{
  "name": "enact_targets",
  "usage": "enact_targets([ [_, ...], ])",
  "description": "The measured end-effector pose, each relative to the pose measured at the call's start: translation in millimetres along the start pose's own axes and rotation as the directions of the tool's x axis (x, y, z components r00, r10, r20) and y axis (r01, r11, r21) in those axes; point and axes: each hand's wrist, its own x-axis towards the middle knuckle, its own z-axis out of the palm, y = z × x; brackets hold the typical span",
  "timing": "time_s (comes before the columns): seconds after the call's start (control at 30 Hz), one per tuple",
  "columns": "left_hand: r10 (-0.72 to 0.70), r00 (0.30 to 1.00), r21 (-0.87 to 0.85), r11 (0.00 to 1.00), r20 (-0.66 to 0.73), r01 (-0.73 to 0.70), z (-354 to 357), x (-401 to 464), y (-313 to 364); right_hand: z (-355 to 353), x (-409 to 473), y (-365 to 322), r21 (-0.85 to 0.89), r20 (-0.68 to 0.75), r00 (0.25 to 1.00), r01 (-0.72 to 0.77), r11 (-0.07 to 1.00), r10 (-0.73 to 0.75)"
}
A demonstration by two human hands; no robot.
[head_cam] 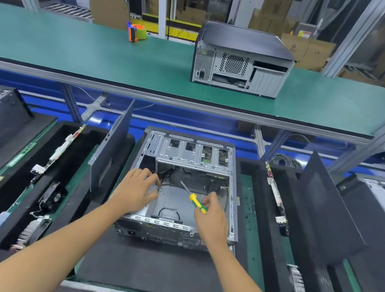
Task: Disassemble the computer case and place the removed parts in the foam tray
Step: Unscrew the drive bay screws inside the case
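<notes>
An open computer case (233, 191) lies on its side on a black foam mat in front of me, its silver drive cage at the far end. My left hand (136, 188) reaches into the case's left side, fingers curled at black cables near the inner wall; whether it grips them is unclear. My right hand (211, 216) holds a yellow-and-green screwdriver (197, 203), its shaft pointing up-left into the case. A black foam tray (74, 158) on the left holds a fan, a heatsink and a thin board strip.
A removed side panel (110, 150) leans upright between the left tray and the case. Another foam tray (277, 234) with parts and a leaning panel (325, 211) stands on the right. On the green shelf behind sit a closed case (241, 59) and a tape dispenser (136, 32).
</notes>
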Motion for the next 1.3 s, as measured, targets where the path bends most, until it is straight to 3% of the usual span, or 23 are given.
enact_targets([
  [0.1,-0.011,1.000,-0.017,1.000,-0.012,0.011,2.1,0.4,-1.1,3.6,1.6,-0.4,0.018,-0.014,1.000,-0.015,1.000,0.015],
  [0.23,-0.026,1.000,-0.025,0.999,-0.007,0.025,4.2,0.7,-3.1,5.5,1.5,2.5,0.215,-0.043,0.998,-0.028,0.976,0.038],
  [0.4,-0.024,1.000,-0.008,1.000,-0.014,0.024,5.0,-0.2,-5.0,-1.3,2.4,-5.4,0.629,-0.142,0.980,-0.019,0.777,0.138],
  [0.57,-0.009,1.000,-0.019,1.000,-0.011,0.009,5.7,-0.9,-6.8,-29.7,29.9,-17.0,0.741,-0.239,0.962,0.091,0.666,0.134],
  [0.7,0.007,1.000,-0.030,1.000,-0.003,-0.007,2.5,-1.8,-4.9,-61.4,83.3,-45.1,0.743,-0.258,0.964,0.155,0.651,0.066],
  [0.9,0.036,0.999,-0.015,0.999,-0.027,-0.037,0.8,-2.4,-5.9,-89.7,168.3,-69.0,0.520,-0.261,0.960,0.232,0.822,-0.105],
  [1.0,0.023,0.999,-0.018,1.000,-0.038,-0.024,-2.0,-1.9,-3.6,-90.6,189.5,-72.7,0.426,-0.221,0.962,0.241,0.872,-0.158],
  [1.3,0.033,0.999,0.016,0.999,-0.044,-0.032,-2.8,-0.3,-1.9,-80.8,212.5,-80.4,0.355,-0.031,0.964,0.258,0.899,-0.264],
])
